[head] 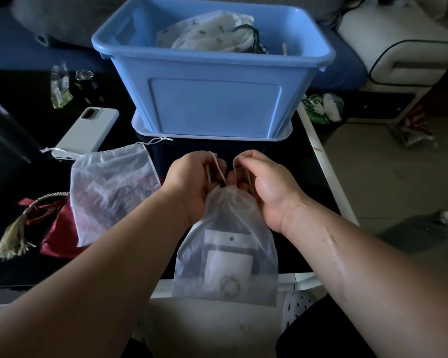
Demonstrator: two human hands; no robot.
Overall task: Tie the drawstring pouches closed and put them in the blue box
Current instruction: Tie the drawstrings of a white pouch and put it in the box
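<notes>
The sheer white mesh drawstring pouch (pixel 226 244) hung toward the viewer from its gathered neck, long axis vertical. Cord ends were pinched by the closed left hand (pixel 194 182) and right hand (pixel 265 184); the blue plastic box (pixel 212 104) stood just beyond.

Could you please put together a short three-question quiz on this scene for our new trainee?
1. True or false: the blue plastic box already holds a white pouch with green print.
2. Which pouch are the left hand and right hand working on?
A. the dark red satin pouch with a tassel
B. the sheer white pouch with a card inside
C. the sheer white pouch lying flat beside the white phone
3. Fill in: both hands grip the pouch's white ______ at its gathered neck.

Key: 1 true; 2 B; 3 drawstring.
</notes>
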